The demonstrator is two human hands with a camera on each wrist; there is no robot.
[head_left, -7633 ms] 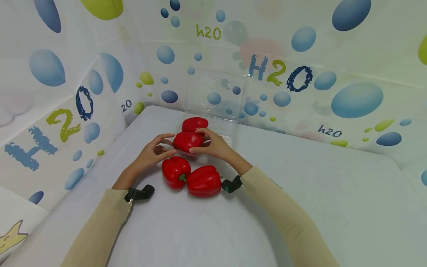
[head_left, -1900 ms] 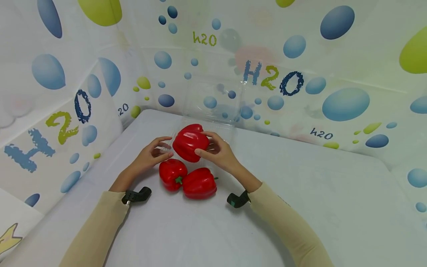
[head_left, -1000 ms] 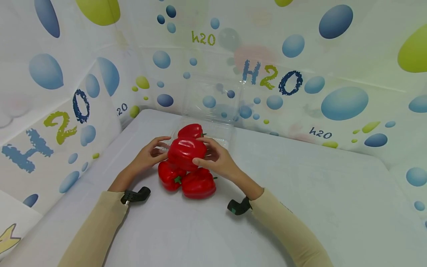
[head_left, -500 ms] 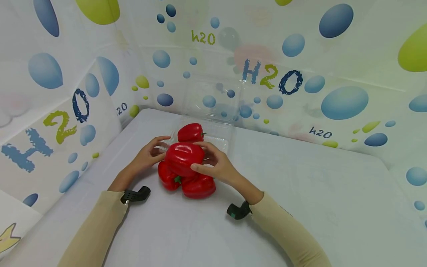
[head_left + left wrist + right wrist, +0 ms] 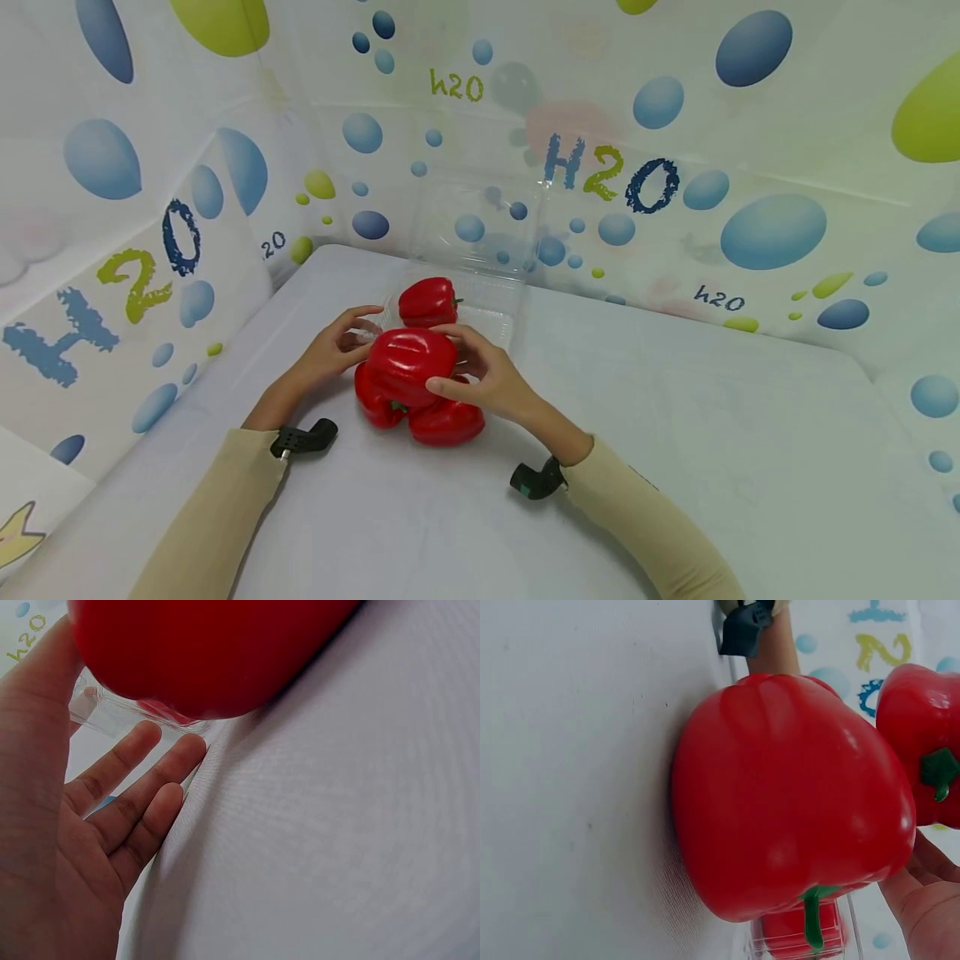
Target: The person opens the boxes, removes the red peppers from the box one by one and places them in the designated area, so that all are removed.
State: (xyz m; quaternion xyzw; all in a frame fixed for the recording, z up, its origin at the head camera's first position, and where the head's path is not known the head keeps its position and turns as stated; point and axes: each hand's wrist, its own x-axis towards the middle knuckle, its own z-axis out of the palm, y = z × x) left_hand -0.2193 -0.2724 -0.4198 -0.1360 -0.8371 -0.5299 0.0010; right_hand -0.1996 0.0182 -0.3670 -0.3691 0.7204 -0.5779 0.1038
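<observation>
My right hand (image 5: 491, 375) holds a red bell pepper (image 5: 411, 365) between thumb and fingers, above two other red bell peppers. In the right wrist view the held pepper shows its green stem (image 5: 939, 771). Of the lower two, the left pepper (image 5: 369, 398) is partly covered and the right pepper (image 5: 448, 425) lies on its side on the table. One more pepper (image 5: 427, 302) lies in a clear plastic container (image 5: 491, 323). By that container's left side is my left hand (image 5: 330, 350), its fingers (image 5: 161, 769) loosely extended; whether they touch it I cannot tell.
The container's clear lid (image 5: 480, 221) stands raised at the back, near the patterned backdrop (image 5: 600, 83). A white cloth (image 5: 675, 417) covers the table. Dark wrist cameras (image 5: 311, 436) sit at both cuffs.
My right hand has brought a pepper out of the container, toward the front and slightly left, over the two front peppers. The left hand has stayed almost in place.
</observation>
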